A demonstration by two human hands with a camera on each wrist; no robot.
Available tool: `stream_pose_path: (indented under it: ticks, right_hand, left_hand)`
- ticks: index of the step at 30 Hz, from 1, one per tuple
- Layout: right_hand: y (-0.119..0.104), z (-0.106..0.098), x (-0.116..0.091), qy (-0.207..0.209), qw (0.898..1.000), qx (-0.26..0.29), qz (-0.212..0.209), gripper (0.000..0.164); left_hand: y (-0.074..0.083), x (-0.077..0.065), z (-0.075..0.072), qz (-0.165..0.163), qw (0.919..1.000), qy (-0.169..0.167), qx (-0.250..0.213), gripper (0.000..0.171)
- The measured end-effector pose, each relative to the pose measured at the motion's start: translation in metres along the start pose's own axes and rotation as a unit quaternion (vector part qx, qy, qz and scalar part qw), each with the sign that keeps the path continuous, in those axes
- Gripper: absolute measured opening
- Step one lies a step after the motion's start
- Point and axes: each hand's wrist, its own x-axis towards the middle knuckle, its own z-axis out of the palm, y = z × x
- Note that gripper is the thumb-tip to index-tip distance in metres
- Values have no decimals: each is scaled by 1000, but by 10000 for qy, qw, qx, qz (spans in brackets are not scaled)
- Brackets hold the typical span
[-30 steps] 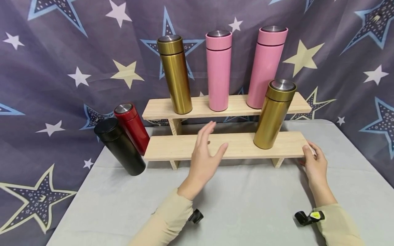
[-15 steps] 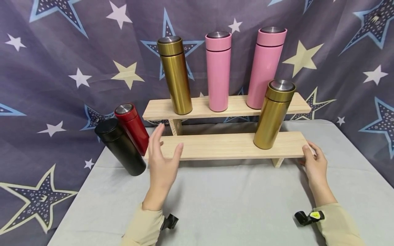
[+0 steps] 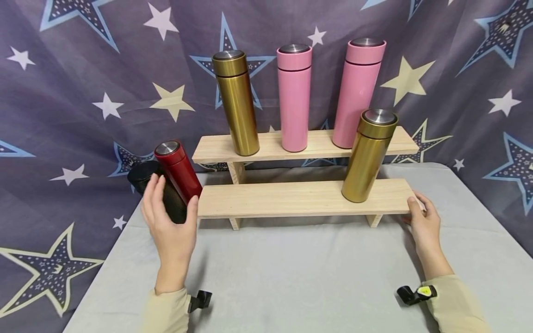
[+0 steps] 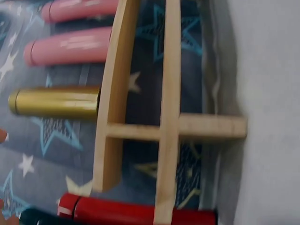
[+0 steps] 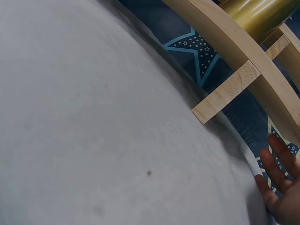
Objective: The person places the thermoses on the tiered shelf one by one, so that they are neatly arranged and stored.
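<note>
My left hand (image 3: 170,236) is in front of the black insulated bottle (image 3: 175,206), fingers extended and thumb spread to the right; whether it touches the bottle I cannot tell. Partly covered by that hand, the bottle stands beside a red insulated bottle (image 3: 179,169) left of the wooden shelf. At the right end of the lower board (image 3: 270,200) my right hand (image 3: 425,226) rests, its thumb at the corner. Loosely extended fingers (image 5: 276,173) show near the board's end in the right wrist view. A gold bottle (image 3: 368,162) stands on the lower board's right part.
On the upper board (image 3: 270,144) stand a gold bottle (image 3: 237,108) and two pink bottles, one in the middle (image 3: 294,104) and another (image 3: 359,95) to its right. Grey cloth (image 3: 300,277) covers the table. Behind hangs a star-patterned curtain (image 3: 125,83).
My left hand has moved left from before the lower board to the black bottle, its fingers staying extended. The right hand stays at the shelf's end, and the bottles stand as before.
</note>
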Motion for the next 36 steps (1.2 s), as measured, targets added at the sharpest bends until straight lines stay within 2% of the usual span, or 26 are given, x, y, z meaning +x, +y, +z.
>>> stream_pose_path:
  ticks: [3, 7, 13, 20, 25, 31, 36]
  right_hand:
    - [0, 0, 0, -9, 10000, -29, 20, 50]
    - [0, -1, -1, -24, 9999, -160, 28, 51]
    - [1, -1, 0, 16, 9999, -167, 40, 50]
    - [0, 0, -1, -11, 10000, -31, 66, 51]
    - [0, 0, -1, 1, 10000, -60, 77, 51]
    - [0, -1, -1, 52, 10000, -4, 14, 49]
    - [1, 1, -1, 38, 9999, -161, 22, 50]
  left_hand:
    - [-9, 5, -9, -15, 9997, 111, 201, 66]
    - [-22, 8, -17, -246, 9989, 144, 369, 71]
    - [-40, 8, -21, -803, 9959, 1, 410, 84]
    - [-56, 3, -23, -1445, 9880, -222, 509, 88]
    - [-69, -1, -21, -2035, 9774, -476, 301, 94]
    - [-82, -5, -19, -2829, 9566, -676, -197, 95]
    - [-92, -9, -19, -3210, 9424, -766, -551, 93]
